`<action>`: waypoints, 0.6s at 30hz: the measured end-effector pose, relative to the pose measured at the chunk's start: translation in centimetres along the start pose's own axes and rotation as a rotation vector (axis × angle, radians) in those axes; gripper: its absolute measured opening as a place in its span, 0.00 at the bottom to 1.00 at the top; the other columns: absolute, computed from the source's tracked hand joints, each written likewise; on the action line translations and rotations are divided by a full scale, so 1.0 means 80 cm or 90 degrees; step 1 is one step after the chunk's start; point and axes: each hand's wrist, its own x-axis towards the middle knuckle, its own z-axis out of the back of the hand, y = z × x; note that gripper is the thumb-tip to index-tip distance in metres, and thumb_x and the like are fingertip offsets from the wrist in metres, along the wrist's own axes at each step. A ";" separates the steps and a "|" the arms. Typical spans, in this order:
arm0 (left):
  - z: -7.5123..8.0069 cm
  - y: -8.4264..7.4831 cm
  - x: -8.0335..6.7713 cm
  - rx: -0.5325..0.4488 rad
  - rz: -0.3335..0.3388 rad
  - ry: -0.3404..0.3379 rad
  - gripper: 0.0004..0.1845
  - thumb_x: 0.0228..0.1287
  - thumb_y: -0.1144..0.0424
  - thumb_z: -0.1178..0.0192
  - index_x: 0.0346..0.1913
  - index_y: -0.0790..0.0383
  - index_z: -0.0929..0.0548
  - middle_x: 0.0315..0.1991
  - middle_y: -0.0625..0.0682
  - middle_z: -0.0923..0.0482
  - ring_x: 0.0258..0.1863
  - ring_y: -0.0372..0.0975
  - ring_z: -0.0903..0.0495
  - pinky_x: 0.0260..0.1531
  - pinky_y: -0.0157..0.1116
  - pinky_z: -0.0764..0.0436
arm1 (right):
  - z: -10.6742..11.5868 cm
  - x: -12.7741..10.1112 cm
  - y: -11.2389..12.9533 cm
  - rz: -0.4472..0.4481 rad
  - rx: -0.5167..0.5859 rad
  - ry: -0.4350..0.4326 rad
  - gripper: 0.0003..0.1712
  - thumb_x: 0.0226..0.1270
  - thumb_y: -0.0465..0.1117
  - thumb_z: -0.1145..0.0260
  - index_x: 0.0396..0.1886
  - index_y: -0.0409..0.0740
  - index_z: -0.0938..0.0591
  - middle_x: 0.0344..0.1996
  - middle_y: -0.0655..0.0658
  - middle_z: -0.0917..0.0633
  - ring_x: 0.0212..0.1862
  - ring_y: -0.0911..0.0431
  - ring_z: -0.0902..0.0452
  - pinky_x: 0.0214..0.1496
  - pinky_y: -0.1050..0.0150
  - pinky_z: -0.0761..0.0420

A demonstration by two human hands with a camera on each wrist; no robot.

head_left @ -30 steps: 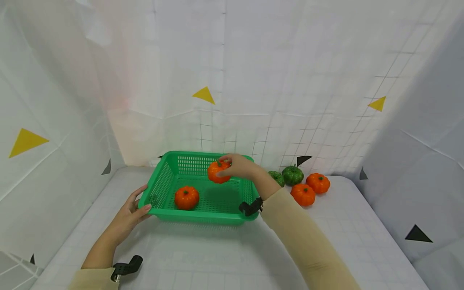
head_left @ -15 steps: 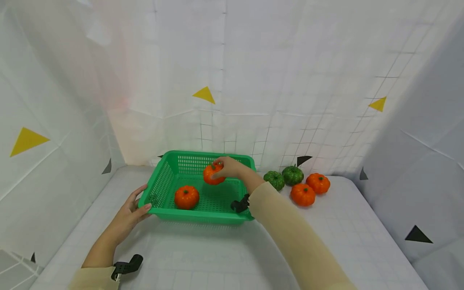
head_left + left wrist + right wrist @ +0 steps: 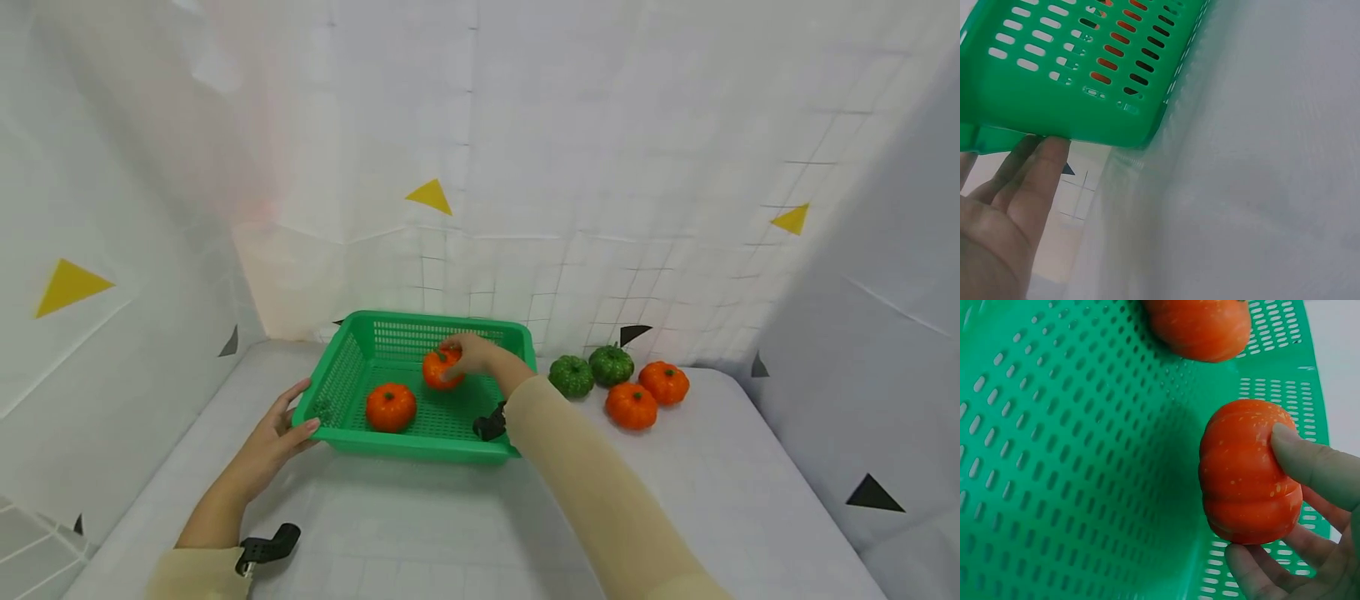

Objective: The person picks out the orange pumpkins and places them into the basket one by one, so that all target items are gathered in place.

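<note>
You are working on a white gridded table (image 3: pixel 420 533) walled in by white sheets with yellow and black triangles. Nearest you, your left hand (image 3: pixel 273 437) lies against the near left corner of the green basket (image 3: pixel 352 379); its fingers are straight and close together, touching the rim from outside, as the left wrist view shows with the fingertips (image 3: pixel 1054 150) under the basket's edge. Inside the basket, toward the near left, one orange pumpkin (image 3: pixel 391 407) sits on the perforated floor. Just beyond it, your right hand (image 3: pixel 471 356) reaches in over the right side and grips a second orange pumpkin (image 3: pixel 441 369), thumb and fingers (image 3: pixel 1310 464) curled round it, low over the basket's floor toward the far middle. Farther right, outside the basket, two green pumpkins (image 3: pixel 591 371) and two more orange ones (image 3: pixel 648 393) sit together on the table near the back wall.
</note>
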 end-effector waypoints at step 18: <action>-0.002 -0.002 0.001 0.004 0.012 -0.007 0.39 0.68 0.62 0.47 0.73 0.44 0.58 0.66 0.67 0.47 0.61 0.58 0.37 0.51 0.37 0.25 | -0.028 0.017 -0.005 -0.003 0.073 0.005 0.31 0.56 0.41 0.30 0.61 0.54 0.28 0.62 0.42 0.32 0.58 0.50 0.32 0.51 0.59 0.24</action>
